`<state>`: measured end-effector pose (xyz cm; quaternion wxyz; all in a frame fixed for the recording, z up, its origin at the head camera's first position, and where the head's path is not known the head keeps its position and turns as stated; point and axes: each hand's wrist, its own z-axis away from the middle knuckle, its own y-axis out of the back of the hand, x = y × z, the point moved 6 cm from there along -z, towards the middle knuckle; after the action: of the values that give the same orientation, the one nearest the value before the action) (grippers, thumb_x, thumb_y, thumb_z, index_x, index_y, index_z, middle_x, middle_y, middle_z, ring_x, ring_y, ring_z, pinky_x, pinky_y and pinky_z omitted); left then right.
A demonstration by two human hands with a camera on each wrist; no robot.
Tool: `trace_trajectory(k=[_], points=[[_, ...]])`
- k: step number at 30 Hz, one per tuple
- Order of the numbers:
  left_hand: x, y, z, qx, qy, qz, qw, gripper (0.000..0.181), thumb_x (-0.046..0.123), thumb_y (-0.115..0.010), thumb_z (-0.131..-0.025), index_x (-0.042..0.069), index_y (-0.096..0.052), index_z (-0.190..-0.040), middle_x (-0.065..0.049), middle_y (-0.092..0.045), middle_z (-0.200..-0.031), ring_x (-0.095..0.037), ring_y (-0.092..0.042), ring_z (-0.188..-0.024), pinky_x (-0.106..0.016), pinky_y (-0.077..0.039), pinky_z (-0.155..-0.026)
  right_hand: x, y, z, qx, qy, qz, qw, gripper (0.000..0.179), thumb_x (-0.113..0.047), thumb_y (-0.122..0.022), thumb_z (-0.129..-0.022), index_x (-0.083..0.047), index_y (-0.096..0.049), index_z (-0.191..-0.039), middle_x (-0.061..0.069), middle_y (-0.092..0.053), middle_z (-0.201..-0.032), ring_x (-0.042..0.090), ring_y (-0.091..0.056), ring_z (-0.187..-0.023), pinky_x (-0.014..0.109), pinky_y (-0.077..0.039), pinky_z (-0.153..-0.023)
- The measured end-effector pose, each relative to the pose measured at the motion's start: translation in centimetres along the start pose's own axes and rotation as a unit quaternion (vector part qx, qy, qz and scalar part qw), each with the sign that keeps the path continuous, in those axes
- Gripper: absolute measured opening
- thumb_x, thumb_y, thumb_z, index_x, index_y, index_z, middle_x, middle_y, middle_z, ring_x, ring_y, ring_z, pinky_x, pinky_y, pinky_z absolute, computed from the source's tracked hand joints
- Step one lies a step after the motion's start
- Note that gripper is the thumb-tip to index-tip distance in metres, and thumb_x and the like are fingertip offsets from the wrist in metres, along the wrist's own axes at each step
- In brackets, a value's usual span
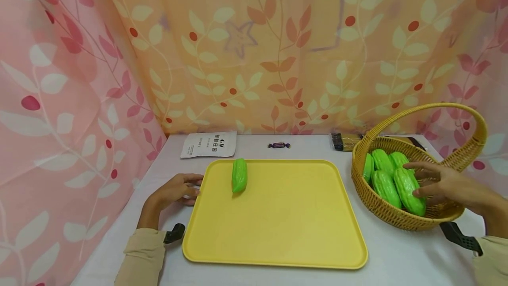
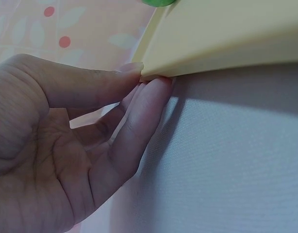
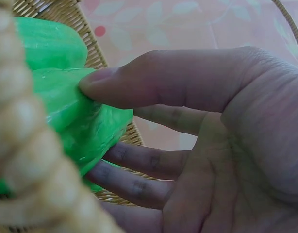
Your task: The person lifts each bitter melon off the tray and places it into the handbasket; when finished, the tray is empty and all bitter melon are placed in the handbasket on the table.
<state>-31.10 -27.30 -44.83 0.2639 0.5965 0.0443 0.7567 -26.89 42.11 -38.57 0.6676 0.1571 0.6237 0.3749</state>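
My left hand (image 1: 178, 190) is at the left edge of a yellow tray (image 1: 285, 233); in the left wrist view its thumb and finger pinch the tray's rim. One bright green, ridged bitter melon (image 1: 240, 174) lies on the tray near its top left. At the right stands a wicker basket (image 1: 381, 215) with a tall handle, holding several more green bitter melons (image 1: 382, 162). Reaching into it, my right hand (image 1: 448, 184) grips the nearest bitter melon (image 1: 410, 191), thumb on one side and fingers round the other, as the right wrist view shows.
Behind the tray lie a white printed pouch (image 1: 208, 144), a small purple wrapped candy (image 1: 279, 145) and a dark and gold packet (image 1: 347, 141), partly behind the basket. A floral curtain (image 1: 258, 78) hangs along the back and sides of the white table.
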Motion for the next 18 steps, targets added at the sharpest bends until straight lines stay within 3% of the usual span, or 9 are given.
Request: trace_trajectory(k=[8, 18], points=[[0.03, 0.06, 0.07, -0.002, 0.0, 0.003, 1.0, 0.065, 0.005, -0.066, -0.094, -0.005, -0.047, -0.156, -0.022, -0.059, -0.144, -0.021, -0.07, -0.099, -0.038, -0.065, -0.083, 0.27, -0.18, -0.03, -0.003, 0.005, 0.007, 1.0, 0.084, -0.023, -0.073, -0.097, 0.004, -0.025, -0.16, 0.05, -0.027, -0.151, 0.06, -0.056, -0.121, 0.043, -0.065, -0.078], [0.3, -0.06, 0.16, -0.004, -0.004, 0.004, 1.0, 0.064, 0.005, -0.066, -0.095, -0.005, -0.047, -0.155, -0.023, -0.059, -0.144, -0.021, -0.071, -0.1, -0.038, -0.065, -0.084, 0.65, -0.26, -0.06, -0.005, -0.001, 0.007, 1.0, 0.085, -0.023, -0.075, -0.096, 0.006, -0.026, -0.159, 0.051, -0.027, -0.151, 0.062, -0.055, -0.121, 0.044, -0.065, -0.079]])
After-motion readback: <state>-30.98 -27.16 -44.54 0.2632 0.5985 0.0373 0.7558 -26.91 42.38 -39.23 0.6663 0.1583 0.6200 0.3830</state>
